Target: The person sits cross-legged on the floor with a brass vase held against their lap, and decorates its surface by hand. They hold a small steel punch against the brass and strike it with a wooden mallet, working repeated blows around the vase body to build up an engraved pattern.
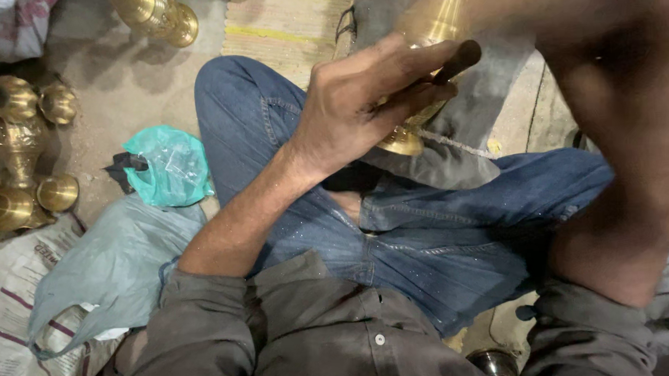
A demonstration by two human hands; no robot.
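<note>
Near the camera sit a grey buttoned shirt (320, 341) and crossed legs in blue jeans (428, 229). At nine o'clock lies a grey plastic bag (110, 276), with a crumpled green plastic bag (169, 166) beyond it. The left hand (360, 103) is clamped on a dark, rod-like tool handle (457, 61), pressed against a shiny brass vessel (421, 92) at one o'clock. The right hand is out of view — only a blurred forearm (623, 157) shows, perhaps reaching forward. Brass pots (20, 151) cluster at ten o'clock.

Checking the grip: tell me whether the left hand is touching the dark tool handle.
Touching. The head view shows the left hand with its fingers wrapped around the dark tool handle, no gap between them, in front of the brass piece.
</note>
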